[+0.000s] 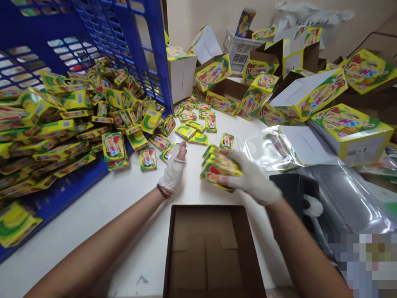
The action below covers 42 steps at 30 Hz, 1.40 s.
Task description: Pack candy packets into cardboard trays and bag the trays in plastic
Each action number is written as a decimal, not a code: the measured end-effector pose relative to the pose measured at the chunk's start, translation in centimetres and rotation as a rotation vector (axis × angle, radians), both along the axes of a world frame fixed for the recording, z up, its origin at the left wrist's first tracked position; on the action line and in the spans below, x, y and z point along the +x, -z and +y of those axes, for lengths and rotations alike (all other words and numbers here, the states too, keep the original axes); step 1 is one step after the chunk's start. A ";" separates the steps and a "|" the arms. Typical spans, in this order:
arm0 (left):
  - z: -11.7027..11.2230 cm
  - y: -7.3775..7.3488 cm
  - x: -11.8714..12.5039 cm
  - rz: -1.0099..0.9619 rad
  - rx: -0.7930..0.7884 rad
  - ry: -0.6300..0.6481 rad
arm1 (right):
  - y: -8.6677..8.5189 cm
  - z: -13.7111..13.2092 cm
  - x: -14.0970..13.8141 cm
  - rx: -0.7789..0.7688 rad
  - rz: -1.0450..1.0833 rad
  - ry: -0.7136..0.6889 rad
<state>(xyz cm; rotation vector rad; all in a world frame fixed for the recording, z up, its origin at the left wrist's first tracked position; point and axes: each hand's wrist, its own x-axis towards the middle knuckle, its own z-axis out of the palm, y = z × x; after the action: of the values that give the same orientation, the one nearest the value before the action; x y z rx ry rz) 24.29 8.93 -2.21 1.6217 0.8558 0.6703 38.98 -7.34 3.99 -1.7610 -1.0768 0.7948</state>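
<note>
In my right hand [252, 176] is a row of small yellow-green fruit-printed boxes [217, 167], gripped between thumb and fingers above the white table [192, 192]. My left hand [174, 171], in a white fingerless glove, is by a few loose small boxes [161, 142]; its fingers are stretched out, partly turned from view, and I see nothing held in them. Directly in front of me stands an open brown carton [204, 248], its bare bottom flaps showing. More small boxes [187, 131] lie scattered beyond both hands.
On the left, a tipped blue plastic crate [166, 78] spills a big heap of small boxes [74, 107]. Printed display cartons [347, 124] crowd the back right, near a white basket [240, 54]. Clear plastic wrap [269, 149] and a black tape dispenser [291, 190] sit right.
</note>
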 end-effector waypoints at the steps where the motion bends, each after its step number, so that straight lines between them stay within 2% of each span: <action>1: -0.6 -0.5 -1.8 -0.046 -0.063 0.004 | -1.9 -1.5 -0.3 -0.045 0.132 -0.031; 3: -2.6 -1.2 -5.8 -0.135 -0.208 0.012 | -4.9 -4.4 -1.6 -0.175 0.363 -0.130; 5: -5.5 -1.7 -9.6 -0.164 -0.296 0.023 | -6.0 -6.5 -3.6 -0.363 0.524 -0.260; 6: -7.0 -1.8 -11.1 -0.139 -0.293 0.035 | -5.7 -7.1 -4.7 -0.452 0.573 -0.326; 8: -9.7 -1.8 -13.0 -0.058 -0.229 0.064 | -4.0 -7.4 -7.0 -0.576 0.626 -0.441; 10: -11.5 -1.5 -13.6 0.007 -0.132 0.066 | -1.9 -7.0 -9.0 -0.603 0.588 -0.527; 12: -12.3 -1.2 -13.6 0.019 -0.057 0.054 | -0.8 -6.5 -10.6 -0.582 0.394 -0.592; 13: -12.5 -1.0 -13.4 0.014 -0.033 0.049 | -0.8 -6.4 -11.2 -0.570 0.243 -0.607; 16: -12.5 -0.6 -13.4 0.012 0.010 0.061 | -2.1 -6.9 -12.8 -0.621 -0.179 -0.587; 18: -12.6 -0.5 -13.7 0.018 0.047 0.094 | -3.2 -7.6 -13.6 -0.687 -0.300 -0.550; 20: -12.7 -0.4 -14.2 0.034 0.089 0.133 | -3.7 -8.3 -13.8 -0.694 -0.306 -0.508; 22: -12.8 -0.5 -14.9 0.046 0.135 0.143 | -3.7 -8.7 -13.1 -0.631 -0.212 -0.457; 25: -12.9 -1.2 -16.2 0.024 0.269 0.065 | -3.1 -8.4 -10.8 -0.562 0.125 -0.391; 27: -13.1 -2.2 -17.0 -0.022 0.446 0.044 | -2.4 -7.8 -9.2 -0.537 0.350 -0.331; 29: -13.7 -3.5 -17.3 -0.025 0.658 0.153 | -1.7 -6.9 -8.3 -0.504 0.441 -0.276; 31: -14.5 -4.6 -17.3 0.090 0.814 0.338 | -0.9 -5.8 -8.3 -0.483 0.355 -0.249; 34: -15.8 -5.3 -16.9 0.325 0.855 0.501 | 0.3 -4.2 -9.6 -0.514 -0.050 -0.225; 37: -16.5 -5.0 -16.6 0.377 0.819 0.521 | 1.7 -3.1 -11.2 -0.566 -0.371 -0.324; 42: -16.5 -4.7 -16.3 0.421 0.822 0.503 | 3.6 -1.9 -12.5 -0.662 -0.669 -0.558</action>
<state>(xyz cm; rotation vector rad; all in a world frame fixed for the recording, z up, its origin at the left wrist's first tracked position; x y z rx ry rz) 7.98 -7.57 2.44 2.6671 0.4167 0.3215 26.49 -9.25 0.39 -2.4115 -1.9735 0.9969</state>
